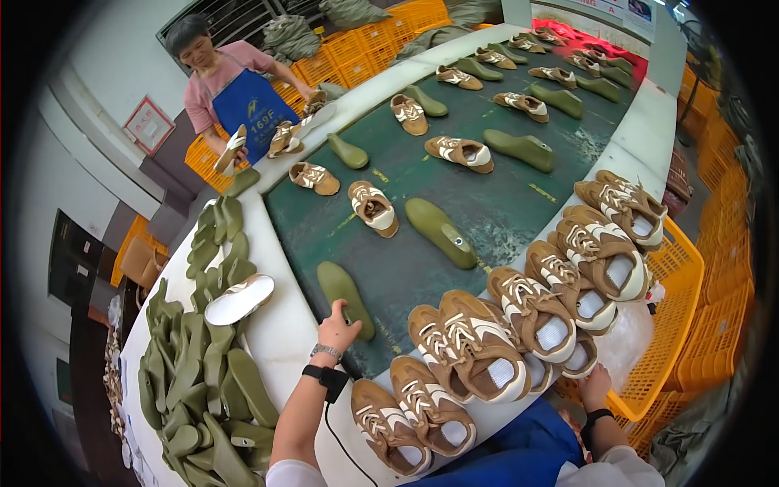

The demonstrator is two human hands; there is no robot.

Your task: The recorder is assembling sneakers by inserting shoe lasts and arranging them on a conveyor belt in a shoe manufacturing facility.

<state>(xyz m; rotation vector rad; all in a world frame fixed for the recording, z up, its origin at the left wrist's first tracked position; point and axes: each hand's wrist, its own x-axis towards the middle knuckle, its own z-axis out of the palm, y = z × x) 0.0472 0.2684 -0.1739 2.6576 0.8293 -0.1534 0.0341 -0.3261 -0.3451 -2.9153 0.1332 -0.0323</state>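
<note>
My left hand [337, 331] grips the near end of a green shoe last [341, 294] on the dark green belt, thumb and fingers around it. At the right, my right hand [596, 387] is beside the heel of a brown and white sneaker [581, 357] at the end of a row; its fingers are mostly hidden. Along the near white ledge stand several laced sneakers in pairs, among them one brown sneaker [484, 345] with a pale insole. Farther up the belt lie another green last [441, 233] and a brown sneaker [373, 209].
Many green lasts [195, 357] are heaped on the white table at left, with a white-soled shoe [239, 299] on top. A co-worker in a blue apron [256, 109] handles shoes at the far left. An orange crate [682, 300] with clear plastic stands by my right arm.
</note>
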